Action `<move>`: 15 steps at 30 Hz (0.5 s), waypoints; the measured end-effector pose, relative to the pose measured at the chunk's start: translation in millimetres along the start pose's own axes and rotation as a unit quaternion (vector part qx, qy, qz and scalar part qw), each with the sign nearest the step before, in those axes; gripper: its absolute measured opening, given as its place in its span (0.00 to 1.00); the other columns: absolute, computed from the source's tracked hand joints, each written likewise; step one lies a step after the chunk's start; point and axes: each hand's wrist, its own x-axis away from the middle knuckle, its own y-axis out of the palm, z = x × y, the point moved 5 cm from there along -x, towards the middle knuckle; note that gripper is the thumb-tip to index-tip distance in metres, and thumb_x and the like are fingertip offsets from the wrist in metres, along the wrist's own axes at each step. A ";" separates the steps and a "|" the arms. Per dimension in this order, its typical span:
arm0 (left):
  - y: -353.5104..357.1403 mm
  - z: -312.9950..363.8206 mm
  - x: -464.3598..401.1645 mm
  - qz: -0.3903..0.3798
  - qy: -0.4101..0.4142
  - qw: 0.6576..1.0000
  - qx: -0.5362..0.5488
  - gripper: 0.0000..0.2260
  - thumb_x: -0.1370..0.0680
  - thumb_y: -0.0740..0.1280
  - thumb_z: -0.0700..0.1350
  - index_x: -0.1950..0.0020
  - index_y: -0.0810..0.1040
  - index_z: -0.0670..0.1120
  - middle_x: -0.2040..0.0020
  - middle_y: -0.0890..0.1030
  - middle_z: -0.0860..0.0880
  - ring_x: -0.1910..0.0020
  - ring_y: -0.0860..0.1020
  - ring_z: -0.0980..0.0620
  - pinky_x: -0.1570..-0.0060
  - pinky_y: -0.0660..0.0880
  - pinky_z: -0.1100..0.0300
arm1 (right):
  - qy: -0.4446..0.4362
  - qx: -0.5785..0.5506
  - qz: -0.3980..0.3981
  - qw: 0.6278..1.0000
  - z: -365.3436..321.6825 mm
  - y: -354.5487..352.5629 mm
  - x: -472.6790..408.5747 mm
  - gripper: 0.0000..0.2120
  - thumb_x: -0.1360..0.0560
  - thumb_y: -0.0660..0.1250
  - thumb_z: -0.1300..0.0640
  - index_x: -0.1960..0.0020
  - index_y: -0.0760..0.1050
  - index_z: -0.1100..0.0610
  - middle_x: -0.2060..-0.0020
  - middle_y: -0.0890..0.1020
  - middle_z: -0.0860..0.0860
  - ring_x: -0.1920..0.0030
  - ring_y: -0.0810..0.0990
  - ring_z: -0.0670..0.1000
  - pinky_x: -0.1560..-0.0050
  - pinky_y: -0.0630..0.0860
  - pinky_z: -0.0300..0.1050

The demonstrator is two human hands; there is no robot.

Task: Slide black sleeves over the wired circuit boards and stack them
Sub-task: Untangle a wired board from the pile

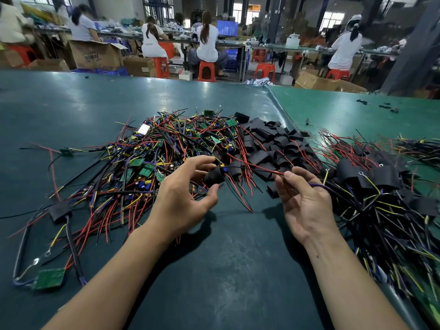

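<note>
My left hand point(183, 198) grips a black sleeve point(214, 176) between thumb and fingers, just above the table. Red and black wires point(252, 166) run out of the sleeve toward the right. My right hand point(302, 201) pinches the ends of those wires at its fingertips. Behind my hands lies a big tangle of wired green circuit boards point(152, 156). To its right sits a pile of loose black sleeves point(269, 141). A heap of sleeved boards point(381, 182) with trailing wires covers the right side.
A lone green board point(48, 278) with wires lies near left, and one sleeved board point(59, 211) beside it. The green table mat point(226, 270) shows between my arms. Several people sit at benches on red stools point(206, 71) beyond the table's far edge.
</note>
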 end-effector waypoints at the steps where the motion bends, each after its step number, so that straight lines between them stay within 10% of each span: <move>1: -0.3 -0.2 0.2 0.002 0.000 1.000 -0.002 0.23 0.29 0.75 0.36 0.36 0.74 0.47 0.46 0.82 0.51 0.50 0.81 0.58 0.47 0.78 0.61 | 0.003 0.002 0.004 1.000 0.6 -0.9 -0.4 0.11 0.25 0.65 0.73 0.57 0.75 0.58 0.69 0.82 0.53 0.68 0.84 0.49 0.62 0.81 0.37; 15: -1.2 -0.1 -0.5 0.001 0.042 0.998 -0.052 0.22 0.29 0.75 0.37 0.37 0.76 0.44 0.46 0.82 0.50 0.47 0.81 0.54 0.46 0.78 0.55 | -0.050 0.088 0.012 0.995 4.3 -9.4 -8.3 0.11 0.27 0.67 0.74 0.56 0.74 0.59 0.69 0.82 0.53 0.68 0.83 0.50 0.65 0.80 0.37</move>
